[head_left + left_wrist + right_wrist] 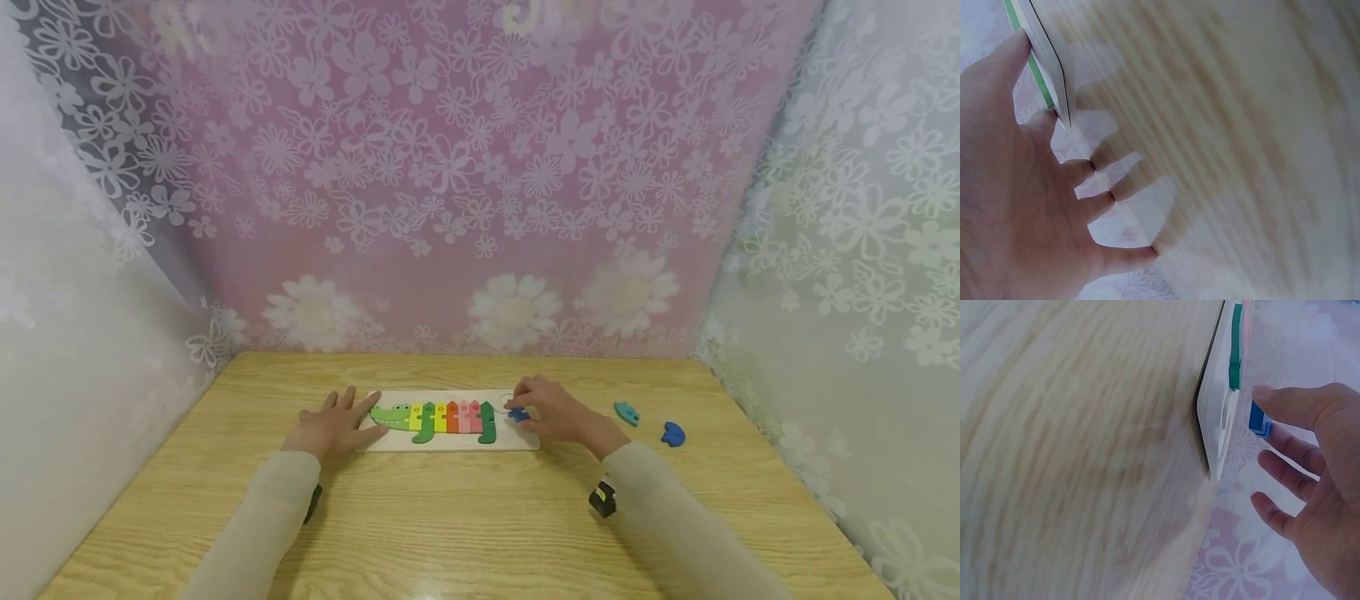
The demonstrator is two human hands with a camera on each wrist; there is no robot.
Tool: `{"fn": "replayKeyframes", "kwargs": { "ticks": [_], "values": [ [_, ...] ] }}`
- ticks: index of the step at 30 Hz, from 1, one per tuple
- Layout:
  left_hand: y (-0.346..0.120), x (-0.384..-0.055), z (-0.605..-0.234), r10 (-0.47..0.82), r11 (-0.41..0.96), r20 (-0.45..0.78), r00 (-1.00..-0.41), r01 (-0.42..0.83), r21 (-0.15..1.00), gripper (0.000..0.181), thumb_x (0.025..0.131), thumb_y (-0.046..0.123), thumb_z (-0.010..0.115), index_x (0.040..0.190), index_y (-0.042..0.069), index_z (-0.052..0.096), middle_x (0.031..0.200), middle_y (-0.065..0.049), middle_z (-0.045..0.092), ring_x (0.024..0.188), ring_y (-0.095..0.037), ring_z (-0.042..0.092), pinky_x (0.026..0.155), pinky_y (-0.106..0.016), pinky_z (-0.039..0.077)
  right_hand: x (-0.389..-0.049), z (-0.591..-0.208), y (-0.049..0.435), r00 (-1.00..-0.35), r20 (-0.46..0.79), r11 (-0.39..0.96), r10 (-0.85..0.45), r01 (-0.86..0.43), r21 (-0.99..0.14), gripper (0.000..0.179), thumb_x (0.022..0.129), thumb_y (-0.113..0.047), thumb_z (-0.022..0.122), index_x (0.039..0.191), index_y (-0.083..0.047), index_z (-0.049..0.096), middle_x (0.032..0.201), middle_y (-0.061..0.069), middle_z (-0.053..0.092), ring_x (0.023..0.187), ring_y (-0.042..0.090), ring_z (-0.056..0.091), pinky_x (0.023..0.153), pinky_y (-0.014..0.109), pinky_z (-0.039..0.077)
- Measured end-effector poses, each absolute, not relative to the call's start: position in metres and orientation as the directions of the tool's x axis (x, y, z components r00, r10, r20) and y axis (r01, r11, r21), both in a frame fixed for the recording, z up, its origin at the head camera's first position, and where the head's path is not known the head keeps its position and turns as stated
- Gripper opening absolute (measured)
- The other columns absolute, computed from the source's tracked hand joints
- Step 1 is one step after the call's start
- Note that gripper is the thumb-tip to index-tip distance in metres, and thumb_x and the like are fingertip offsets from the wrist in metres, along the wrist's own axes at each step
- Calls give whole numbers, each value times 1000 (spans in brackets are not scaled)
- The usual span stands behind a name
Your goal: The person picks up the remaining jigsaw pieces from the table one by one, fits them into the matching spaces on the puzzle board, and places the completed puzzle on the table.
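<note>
A pale wooden puzzle board point(450, 445) lies on the table, bearing a colourful crocodile point(391, 416) made of pieces, with a dark green leg piece point(487, 423) at its right. Fingers spread, my left hand point(327, 427) rests at the board's left end; in the left wrist view its thumb and index finger touch the board's edge. My right hand point(553, 408) pinches a blue puzzle piece point(1260, 419) between thumb and index finger, just above the board's right end. The other right fingers are loosely bent. An outlined recess point(1227, 415) shows beneath the piece.
To the right of my right hand lie a teal puzzle piece point(627, 413) and a blue curved piece point(673, 434) on the wooden table point(450, 517). Flower-patterned curtains point(480, 208) close off the back and both sides.
</note>
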State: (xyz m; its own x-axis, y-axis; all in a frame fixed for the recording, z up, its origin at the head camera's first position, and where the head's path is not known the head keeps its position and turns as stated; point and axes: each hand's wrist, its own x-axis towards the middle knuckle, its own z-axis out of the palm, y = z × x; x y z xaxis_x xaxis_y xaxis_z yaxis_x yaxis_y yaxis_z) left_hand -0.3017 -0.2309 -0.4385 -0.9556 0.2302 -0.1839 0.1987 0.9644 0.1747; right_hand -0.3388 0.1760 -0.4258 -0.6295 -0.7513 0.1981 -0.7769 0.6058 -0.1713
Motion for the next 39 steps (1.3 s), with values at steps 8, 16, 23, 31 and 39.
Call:
{"fn": "replayKeyframes", "kwargs": {
  "ticks": [8, 16, 23, 31, 39],
  "values": [
    [-232, -303, -440, 228, 964, -186, -956, 194, 181, 86, 99, 76, 39, 167, 27, 21, 171, -27, 16, 154, -58, 18, 100, -91, 24, -341, -428, 169, -614, 212, 599, -760, -789, -137, 28, 94, -11, 74, 122, -7, 76, 116, 12, 69, 104, 29, 61, 87, 45, 52],
    [-230, -302, -440, 230, 962, -184, -956, 195, 191, 83, 100, 74, 40, 167, 27, 22, 171, -26, 15, 155, -57, 17, 102, -91, 22, -339, -429, 164, -630, 206, 614, -749, -776, -142, 29, 94, -11, 75, 123, -8, 76, 118, 12, 68, 104, 29, 60, 85, 44, 50],
    [-231, -301, -439, 228, 961, -177, -957, 193, 196, 85, 99, 74, 41, 167, 27, 23, 171, -27, 16, 154, -58, 18, 101, -91, 22, -338, -429, 158, -633, 201, 613, -747, -774, -159, 28, 94, -12, 75, 122, -7, 77, 117, 12, 68, 104, 29, 59, 86, 45, 50],
    [-231, -301, -438, 222, 965, -185, -957, 188, 185, 84, 100, 74, 40, 167, 27, 22, 171, -27, 16, 154, -58, 18, 101, -91, 22, -337, -431, 155, -634, 200, 613, -747, -773, -164, 28, 95, -12, 75, 122, -7, 77, 116, 11, 68, 101, 27, 58, 84, 40, 46],
    [-230, -300, -438, 225, 966, -189, -956, 193, 174, 83, 101, 73, 40, 167, 26, 22, 171, -27, 16, 154, -57, 17, 102, -90, 23, -339, -435, 155, -634, 202, 612, -746, -773, -167, 29, 95, -13, 75, 123, -7, 77, 114, 11, 68, 99, 25, 57, 82, 37, 45]
  ]
}}
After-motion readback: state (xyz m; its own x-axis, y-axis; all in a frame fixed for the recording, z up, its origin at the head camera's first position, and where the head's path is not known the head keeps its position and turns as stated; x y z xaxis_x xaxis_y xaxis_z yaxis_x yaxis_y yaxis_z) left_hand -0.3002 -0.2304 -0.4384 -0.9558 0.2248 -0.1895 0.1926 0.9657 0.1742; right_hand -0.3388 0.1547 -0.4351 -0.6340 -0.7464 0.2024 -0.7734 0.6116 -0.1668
